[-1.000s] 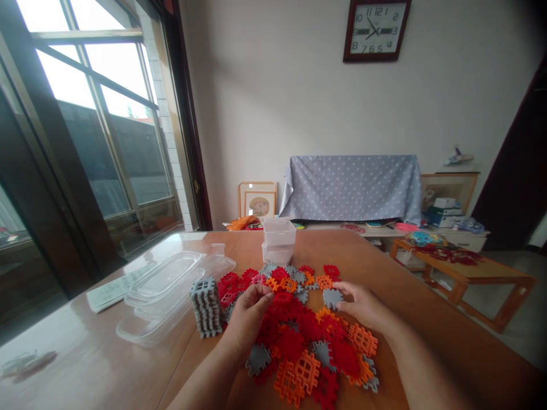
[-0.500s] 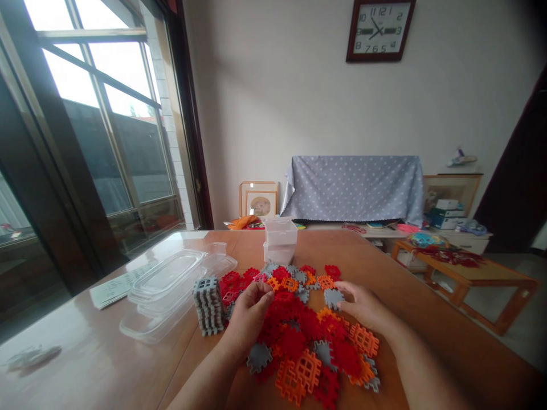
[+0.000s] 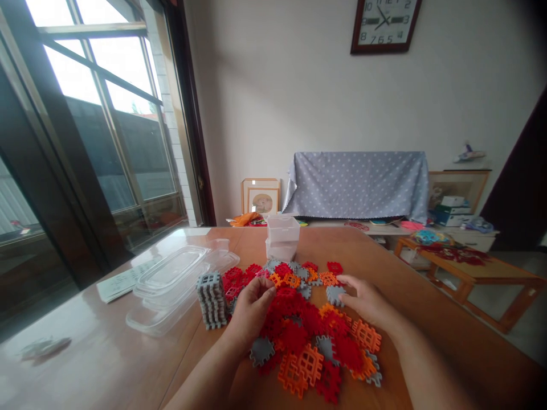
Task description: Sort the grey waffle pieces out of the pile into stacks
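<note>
My left hand point(image 3: 251, 307) is over the left side of a loose pile of plastic interlocking tiles, its thumb and fingertips pinched together. What lies in that pinch, if anything, is hidden. Just left of it, a tall stack of grey tiles point(image 3: 211, 302) stands upright with its notched edges lined up. At the pile's right edge, my right hand point(image 3: 365, 302) has its thumb and fingers at the right side of a grey tile point(image 3: 335, 295). Red tiles point(image 3: 294, 336) fill the pile's middle, with orange tiles point(image 3: 310, 364) toward the front and grey ones mixed in.
Clear plastic lids or trays point(image 3: 171, 279) lie left of the stack, near a paper booklet point(image 3: 122, 285). Two clear plastic boxes point(image 3: 283, 230) stand stacked behind the pile. A small plastic packet point(image 3: 45, 348) is at the table's left. A low wooden stool point(image 3: 482, 273) stands beyond the right edge.
The view has shifted slightly, so the scene sits a little higher and to the right. Both hands keep nearly the same pose, and the tiles stay where they were.
</note>
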`<state>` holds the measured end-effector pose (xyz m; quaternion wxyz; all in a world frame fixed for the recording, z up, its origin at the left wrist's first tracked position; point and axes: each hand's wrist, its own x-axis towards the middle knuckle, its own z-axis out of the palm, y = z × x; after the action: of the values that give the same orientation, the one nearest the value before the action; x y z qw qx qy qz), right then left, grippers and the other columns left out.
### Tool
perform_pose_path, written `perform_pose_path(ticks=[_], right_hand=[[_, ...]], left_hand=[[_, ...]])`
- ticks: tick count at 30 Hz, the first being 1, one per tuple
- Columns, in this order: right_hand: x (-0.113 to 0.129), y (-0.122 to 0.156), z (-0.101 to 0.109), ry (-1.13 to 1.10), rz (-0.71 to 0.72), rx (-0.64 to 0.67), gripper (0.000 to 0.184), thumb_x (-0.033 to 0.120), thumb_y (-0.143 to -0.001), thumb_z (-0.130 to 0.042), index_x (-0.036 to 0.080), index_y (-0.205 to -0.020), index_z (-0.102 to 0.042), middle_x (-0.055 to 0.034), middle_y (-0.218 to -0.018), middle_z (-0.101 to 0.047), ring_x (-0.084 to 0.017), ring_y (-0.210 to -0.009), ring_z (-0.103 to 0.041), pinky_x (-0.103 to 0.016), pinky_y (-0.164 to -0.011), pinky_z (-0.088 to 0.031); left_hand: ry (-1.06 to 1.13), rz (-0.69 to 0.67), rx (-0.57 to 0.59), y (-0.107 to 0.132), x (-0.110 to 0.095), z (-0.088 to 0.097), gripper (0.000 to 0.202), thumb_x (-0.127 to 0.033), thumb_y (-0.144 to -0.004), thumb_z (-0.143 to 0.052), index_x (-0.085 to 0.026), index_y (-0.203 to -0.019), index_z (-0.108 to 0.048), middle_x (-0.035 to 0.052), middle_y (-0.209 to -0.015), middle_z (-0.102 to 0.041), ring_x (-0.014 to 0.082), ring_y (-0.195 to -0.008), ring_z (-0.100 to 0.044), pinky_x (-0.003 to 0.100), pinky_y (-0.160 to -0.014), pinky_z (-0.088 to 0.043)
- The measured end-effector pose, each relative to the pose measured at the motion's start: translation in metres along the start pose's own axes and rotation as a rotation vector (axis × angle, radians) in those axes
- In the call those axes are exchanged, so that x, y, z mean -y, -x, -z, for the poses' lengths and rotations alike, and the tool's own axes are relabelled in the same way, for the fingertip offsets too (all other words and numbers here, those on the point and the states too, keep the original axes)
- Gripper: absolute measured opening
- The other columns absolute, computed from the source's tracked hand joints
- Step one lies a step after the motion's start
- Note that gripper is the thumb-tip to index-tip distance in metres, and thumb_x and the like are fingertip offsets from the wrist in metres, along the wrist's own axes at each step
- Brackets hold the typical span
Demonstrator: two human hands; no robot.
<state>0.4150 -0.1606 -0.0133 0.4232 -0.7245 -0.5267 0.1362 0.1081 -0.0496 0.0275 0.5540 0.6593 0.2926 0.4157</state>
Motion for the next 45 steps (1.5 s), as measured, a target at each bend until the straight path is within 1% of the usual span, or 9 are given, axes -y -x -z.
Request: perform_pose_path(ticks=[5, 11, 20, 24, 27, 32, 36, 40, 45], right_hand=[[0.030, 0.008, -0.011, 0.004, 0.089, 0.037, 0.044, 0.034, -0.082, -0.066, 0.023, -0.124, -0.069, -0.0094, -0.123, -0.073, -0.027, -0.113, -0.068, -0.041, -0.100, -0.052], [0.052, 0.018, -0.031, 0.007, 0.165, 0.132, 0.044, 0.032, -0.082, -0.066, 0.023, -0.125, -0.068, -0.0083, -0.123, -0.073, -0.027, -0.113, -0.067, -0.041, -0.100, -0.051], [0.062, 0.022, -0.047, 0.039, 0.185, 0.143, 0.036, 0.030, -0.086, -0.060, 0.025, -0.120, -0.071, -0.0079, -0.116, -0.075, -0.026, -0.107, -0.069, -0.041, -0.097, -0.053], [0.066, 0.024, -0.045, 0.023, 0.171, 0.159, 0.038, 0.033, -0.087, -0.060, 0.025, -0.123, -0.070, -0.0084, -0.120, -0.074, -0.026, -0.109, -0.069, -0.041, -0.099, -0.052], [0.070, 0.028, -0.039, 0.037, 0.182, 0.184, 0.043, 0.038, -0.086, -0.065, 0.026, -0.128, -0.068, -0.0081, -0.126, -0.072, -0.028, -0.115, -0.067, -0.043, -0.103, -0.050], [0.076, 0.032, -0.034, 0.066, 0.211, 0.182, 0.044, 0.039, -0.086, -0.066, 0.028, -0.129, -0.068, -0.0080, -0.134, -0.068, -0.029, -0.123, -0.062, -0.044, -0.109, -0.046], [0.071, 0.029, -0.033, 0.046, 0.182, 0.149, 0.043, 0.039, -0.086, -0.064, 0.027, -0.126, -0.069, -0.0087, -0.127, -0.071, -0.030, -0.116, -0.066, -0.043, -0.102, -0.051], [0.065, 0.026, -0.032, 0.065, 0.150, 0.123, 0.042, 0.041, -0.087, -0.062, 0.027, -0.126, -0.069, -0.0088, -0.121, -0.073, -0.028, -0.108, -0.069, -0.041, -0.094, -0.054], [0.060, 0.025, -0.034, 0.069, 0.102, 0.125, 0.042, 0.042, -0.088, -0.061, 0.026, -0.126, -0.069, -0.0088, -0.116, -0.074, -0.026, -0.101, -0.070, -0.039, -0.091, -0.054]], left_hand=[[-0.295, -0.099, 0.178, 0.011, -0.008, 0.004, 0.034, -0.046, -0.084, -0.071, -0.021, -0.108, -0.069, 0.0077, -0.104, -0.069, 0.0246, -0.097, -0.062, 0.034, -0.087, -0.047], [-0.730, -0.268, 0.539, 0.025, -0.012, 0.001, 0.087, -0.053, -0.056, -0.091, -0.033, -0.135, -0.063, 0.0101, -0.138, -0.061, 0.0421, -0.131, -0.049, 0.058, -0.119, -0.021], [-0.771, -0.219, 0.397, 0.017, -0.002, -0.001, 0.059, -0.038, -0.069, -0.082, -0.027, -0.126, -0.068, 0.0108, -0.118, -0.069, 0.0362, -0.110, -0.062, 0.047, -0.098, -0.045], [-0.561, -0.208, 0.240, 0.009, 0.005, 0.002, 0.063, -0.030, -0.079, -0.074, -0.025, -0.140, -0.059, 0.0134, -0.140, -0.059, 0.0337, -0.128, -0.056, 0.044, -0.108, -0.042], [-0.550, -0.181, 0.153, 0.006, 0.006, 0.006, 0.071, -0.033, -0.083, -0.072, -0.021, -0.150, -0.049, 0.0165, -0.158, -0.043, 0.0356, -0.148, -0.035, 0.049, -0.121, -0.028], [-0.705, -0.204, 0.365, 0.019, -0.004, 0.006, 0.108, -0.068, -0.065, -0.082, -0.033, -0.157, -0.037, 0.0125, -0.168, -0.023, 0.0448, -0.155, -0.008, 0.068, -0.122, -0.008], [-0.802, -0.251, 0.614, 0.031, 0.000, -0.003, 0.129, -0.075, -0.048, -0.086, -0.038, -0.159, -0.030, 0.0102, -0.168, -0.023, 0.0502, -0.153, -0.006, 0.075, -0.118, 0.003], [-0.851, -0.263, 0.636, 0.031, 0.009, -0.009, 0.114, -0.070, -0.053, -0.086, -0.037, -0.153, -0.043, 0.0108, -0.165, -0.033, 0.0498, -0.151, -0.019, 0.074, -0.119, -0.003], [-0.787, -0.313, 0.544, 0.027, 0.001, -0.012, 0.064, -0.047, -0.067, -0.084, -0.030, -0.127, -0.068, 0.0111, -0.139, -0.062, 0.0412, -0.130, -0.052, 0.054, -0.111, -0.038]])
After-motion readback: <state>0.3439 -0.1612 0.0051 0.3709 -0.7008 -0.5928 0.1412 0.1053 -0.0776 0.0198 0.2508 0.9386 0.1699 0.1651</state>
